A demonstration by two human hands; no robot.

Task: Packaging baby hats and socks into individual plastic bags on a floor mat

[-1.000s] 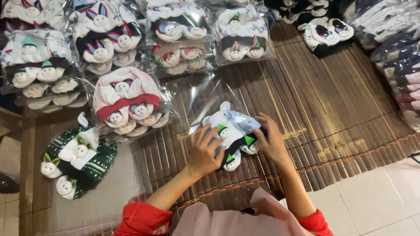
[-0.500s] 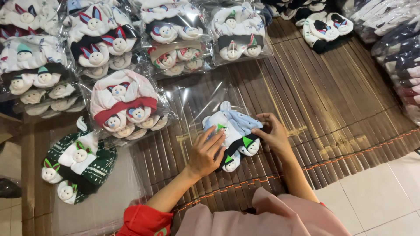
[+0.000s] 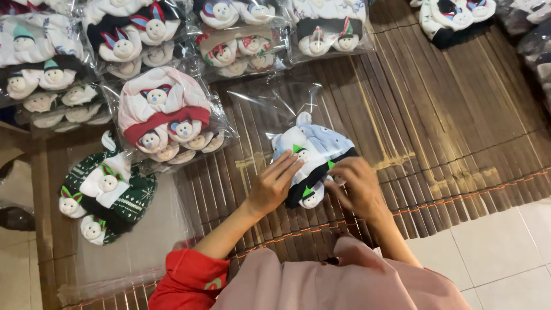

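On the bamboo mat point(image 3: 459, 132), left hand point(image 3: 274, 186) and right hand point(image 3: 357, 186) both press flat on the pale blue hat bundle point(image 3: 314, 152) half inside its clear bag point(image 3: 275, 106), so I'd slide it in evenly.

Six clear bagged bundles of knit hats point(image 3: 166, 117), one unbagged green bundle point(image 3: 109, 192), one pale blue stack point(image 3: 313, 155), one empty clear bag point(image 3: 275, 103), two hands point(image 3: 275, 186).
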